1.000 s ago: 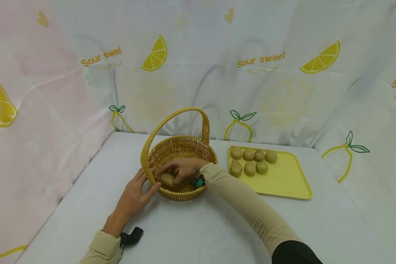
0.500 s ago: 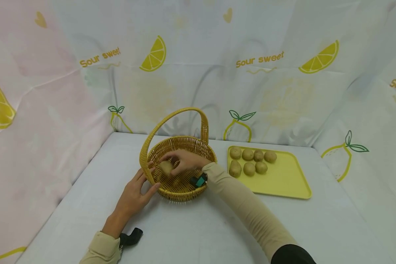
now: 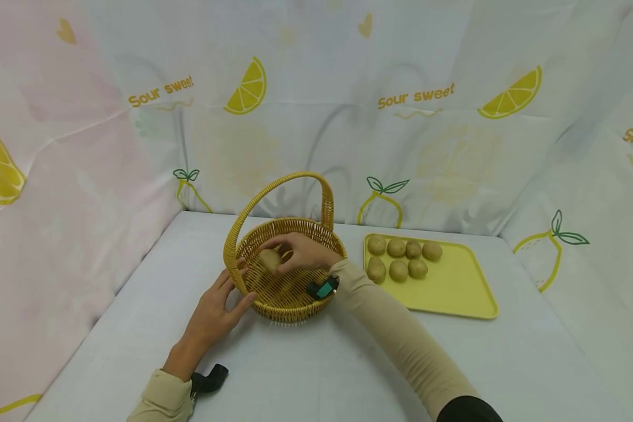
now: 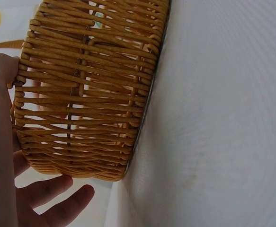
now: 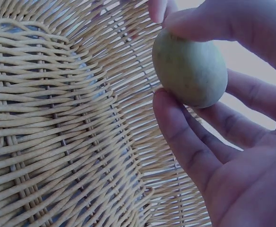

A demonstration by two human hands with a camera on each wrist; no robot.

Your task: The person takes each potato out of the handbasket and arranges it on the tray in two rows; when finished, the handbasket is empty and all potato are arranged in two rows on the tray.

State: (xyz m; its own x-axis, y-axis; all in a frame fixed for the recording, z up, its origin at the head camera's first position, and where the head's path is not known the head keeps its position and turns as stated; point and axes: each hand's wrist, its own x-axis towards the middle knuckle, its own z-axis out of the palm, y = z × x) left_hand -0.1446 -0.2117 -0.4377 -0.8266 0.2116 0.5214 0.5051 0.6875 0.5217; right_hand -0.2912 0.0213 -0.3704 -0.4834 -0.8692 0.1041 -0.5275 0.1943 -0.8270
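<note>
Above the floor of the wicker basket (image 3: pixel 285 313), my right hand (image 3: pixel 306 253) holds a potato (image 3: pixel 269 260) between thumb and fingertips. The right wrist view shows this potato (image 5: pixel 190 71) pinched by the thumb and several fingers, apart from the woven base. My left hand (image 3: pixel 211 313) grips the basket's left rim, at the foot of its arched handle (image 3: pixel 253 206). In the left wrist view the thumb lies on the rim of the basket (image 4: pixel 85 94), while two fingers stretch past its side.
A yellow tray (image 3: pixel 456 287) with several potatoes (image 3: pixel 398 270) stands right of the basket. White cloth covers the table (image 3: pixel 316 363). A lemon-printed curtain (image 3: pixel 316 135) closes off the back and sides.
My right hand has raised the potato from the basket's front left and moved it back toward the middle. My left hand stays on the rim.
</note>
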